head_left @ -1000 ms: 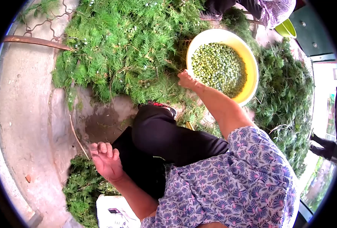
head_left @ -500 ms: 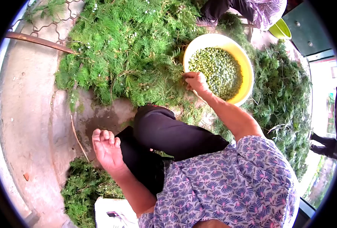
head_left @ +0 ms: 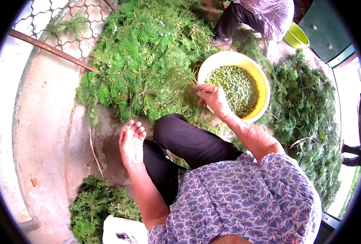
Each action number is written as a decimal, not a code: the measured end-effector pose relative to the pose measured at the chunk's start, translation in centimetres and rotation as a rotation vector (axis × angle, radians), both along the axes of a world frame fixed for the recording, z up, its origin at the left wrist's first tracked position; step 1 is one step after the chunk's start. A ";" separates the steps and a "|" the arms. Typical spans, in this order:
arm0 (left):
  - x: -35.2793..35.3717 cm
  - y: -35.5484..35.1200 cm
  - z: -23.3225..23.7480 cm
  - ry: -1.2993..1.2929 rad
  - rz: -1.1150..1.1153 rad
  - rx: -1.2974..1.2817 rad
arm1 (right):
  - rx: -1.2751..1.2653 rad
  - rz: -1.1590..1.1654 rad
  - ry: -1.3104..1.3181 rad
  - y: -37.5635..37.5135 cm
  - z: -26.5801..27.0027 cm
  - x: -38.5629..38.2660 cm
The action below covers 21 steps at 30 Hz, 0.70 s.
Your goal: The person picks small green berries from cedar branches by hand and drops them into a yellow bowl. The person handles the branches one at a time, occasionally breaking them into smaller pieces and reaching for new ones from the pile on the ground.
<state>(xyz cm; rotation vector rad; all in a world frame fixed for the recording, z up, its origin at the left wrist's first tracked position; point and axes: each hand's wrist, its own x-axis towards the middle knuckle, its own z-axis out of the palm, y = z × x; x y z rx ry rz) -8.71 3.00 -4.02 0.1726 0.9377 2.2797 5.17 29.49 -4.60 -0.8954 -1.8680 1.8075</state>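
My right hand (head_left: 213, 99) is closed in a pinch at the left rim of a yellow tub (head_left: 263, 87), on a thin evergreen sprig (head_left: 189, 90) whose blurred foliage points left. Small round green berries (head_left: 234, 86) partly fill the tub. My left hand (head_left: 132, 144) is raised beside my knee, palm up and fingers loosely curled, and nothing shows in it. A big heap of cut evergreen branches (head_left: 143, 61) lies in front of both hands.
More branches (head_left: 304, 130) lie at the right, with a smaller pile (head_left: 93, 203) lower left. A seated person (head_left: 241, 18) is beyond the tub, near a green basin (head_left: 297, 35). A wooden bar (head_left: 52, 49) and wire mesh (head_left: 72, 24) are upper left. A phone-like object (head_left: 122, 236) rests on something white.
The view has shifted, so the surroundings sit lower and partly further right. My left hand has moved up and right, closer to the branch heap. My right hand stays by the tub's rim.
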 end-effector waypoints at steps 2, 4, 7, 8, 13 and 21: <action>0.5 1.9 0.5 -0.021 -0.013 -0.059 | 0.025 0.024 0.078 -1.0 2.0 0.2; 0.9 3.5 0.5 -0.054 -0.036 -0.084 | 0.089 0.060 0.142 -2.3 4.7 0.8; 1.2 5.8 1.4 -0.057 -0.080 -0.117 | 0.180 0.139 0.176 -4.7 6.8 1.9; 1.2 6.4 2.0 -0.046 -0.124 -0.101 | 0.205 0.174 0.246 -5.4 6.8 2.3; 0.2 6.1 3.0 -0.018 -0.087 -0.006 | 0.684 0.421 0.207 -7.9 6.6 5.3; 1.2 4.0 3.0 -0.167 0.124 -0.020 | 0.644 0.530 0.141 -8.3 4.5 6.8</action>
